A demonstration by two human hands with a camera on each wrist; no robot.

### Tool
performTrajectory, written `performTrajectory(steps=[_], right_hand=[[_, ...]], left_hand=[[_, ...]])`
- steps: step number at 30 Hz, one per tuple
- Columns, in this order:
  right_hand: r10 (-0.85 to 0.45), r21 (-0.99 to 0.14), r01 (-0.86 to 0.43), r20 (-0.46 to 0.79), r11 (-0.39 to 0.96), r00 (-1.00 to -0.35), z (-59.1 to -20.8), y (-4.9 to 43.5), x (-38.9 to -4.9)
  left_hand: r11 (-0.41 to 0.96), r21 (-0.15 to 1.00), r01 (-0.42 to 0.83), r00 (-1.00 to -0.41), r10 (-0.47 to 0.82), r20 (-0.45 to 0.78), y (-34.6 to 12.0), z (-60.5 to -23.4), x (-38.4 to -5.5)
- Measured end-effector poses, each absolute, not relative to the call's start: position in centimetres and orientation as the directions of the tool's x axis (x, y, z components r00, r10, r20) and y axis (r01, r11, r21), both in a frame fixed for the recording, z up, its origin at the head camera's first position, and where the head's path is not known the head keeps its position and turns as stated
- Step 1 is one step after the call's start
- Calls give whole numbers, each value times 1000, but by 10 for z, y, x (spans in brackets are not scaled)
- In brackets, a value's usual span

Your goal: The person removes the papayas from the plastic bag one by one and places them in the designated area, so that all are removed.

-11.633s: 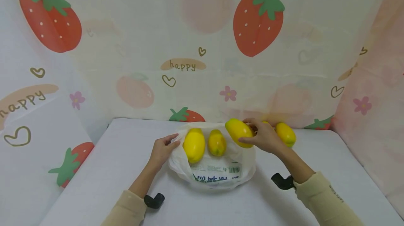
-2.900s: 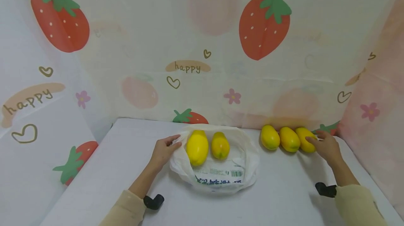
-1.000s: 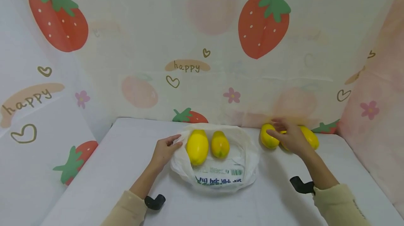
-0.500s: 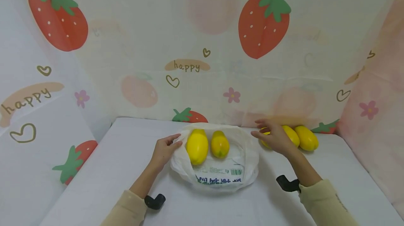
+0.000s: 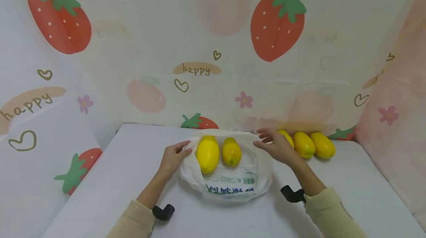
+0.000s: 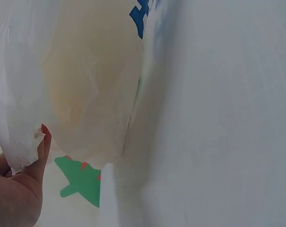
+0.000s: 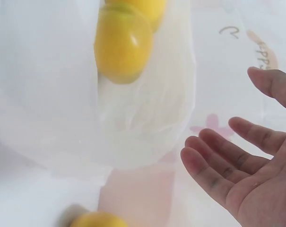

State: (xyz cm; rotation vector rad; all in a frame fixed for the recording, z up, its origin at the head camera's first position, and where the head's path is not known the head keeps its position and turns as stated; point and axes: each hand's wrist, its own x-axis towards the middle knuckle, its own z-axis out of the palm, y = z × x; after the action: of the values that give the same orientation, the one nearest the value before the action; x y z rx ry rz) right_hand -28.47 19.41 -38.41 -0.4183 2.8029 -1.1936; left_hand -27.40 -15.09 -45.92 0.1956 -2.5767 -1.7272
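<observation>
A white plastic bag (image 5: 263, 179) with blue and green print lies with its mouth open in the middle of the table. Inside it, a large yellow oblong fruit (image 5: 208, 155) and a smaller one (image 5: 231, 152) sit side by side. My left hand (image 5: 173, 159) pinches the bag's left rim between thumb and fingers; the left wrist view shows the thin plastic (image 6: 24, 109) gathered there. Beside the bag's right rim is my right hand (image 5: 277, 146), its fingers spread and holding nothing. The right wrist view shows the bare palm (image 7: 270, 198) facing the bag.
Right of the bag, three yellow fruits stand in a row by the back wall: one (image 5: 287, 137) partly behind my right hand, a middle one (image 5: 304, 145) and a far one (image 5: 323, 145). A strawberry-print cloth (image 5: 199, 27) surrounds the white table (image 5: 110, 179).
Over the last second my right hand has moved left, from above the row of fruits to the bag's right rim. The left hand stays on the bag; the bag's fruits have not moved.
</observation>
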Motion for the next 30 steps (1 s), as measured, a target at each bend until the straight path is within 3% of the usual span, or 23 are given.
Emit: performTrajectory(steps=[30], right_hand=[[-303, -703, -159, -83, 693, -949, -415, 147, -297]], left_hand=[[374, 924, -82, -991, -128, -36, -149, -458, -273]])
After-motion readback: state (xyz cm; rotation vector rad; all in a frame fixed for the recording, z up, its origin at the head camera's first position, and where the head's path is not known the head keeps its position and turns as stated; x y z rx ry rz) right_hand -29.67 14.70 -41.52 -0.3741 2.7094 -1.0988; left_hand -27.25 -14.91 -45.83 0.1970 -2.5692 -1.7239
